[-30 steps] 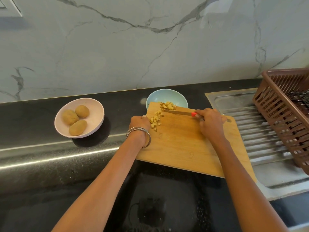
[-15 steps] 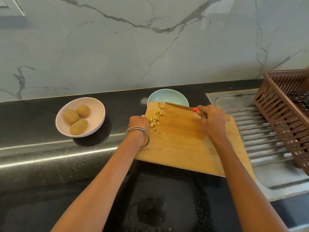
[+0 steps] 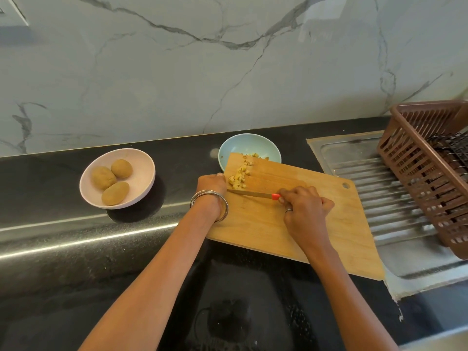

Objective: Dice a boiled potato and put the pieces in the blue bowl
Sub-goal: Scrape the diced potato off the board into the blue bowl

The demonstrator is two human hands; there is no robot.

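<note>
A wooden cutting board [image 3: 291, 224] lies with its far corner over the rim of the blue bowl [image 3: 249, 145]. Diced potato pieces [image 3: 239, 177] lie in a line near the board's left far edge, and a few show inside the bowl. My left hand [image 3: 211, 184] grips the board's left edge beside the pieces. My right hand [image 3: 305, 205] holds a knife [image 3: 253, 194] by its red handle. The blade lies flat across the board just below the pieces, its tip toward my left hand.
A pink bowl [image 3: 141, 183] with three whole potatoes [image 3: 111, 179] sits to the left on the black counter. A steel sink drainboard [image 3: 395, 206] lies to the right, carrying a brown plastic dish rack [image 3: 428, 173]. A marble wall stands behind.
The knife swept pieces off the board's far corner into the bowl, then came back toward me. It now lies below the remaining pieces. My left hand stayed on the board's edge.
</note>
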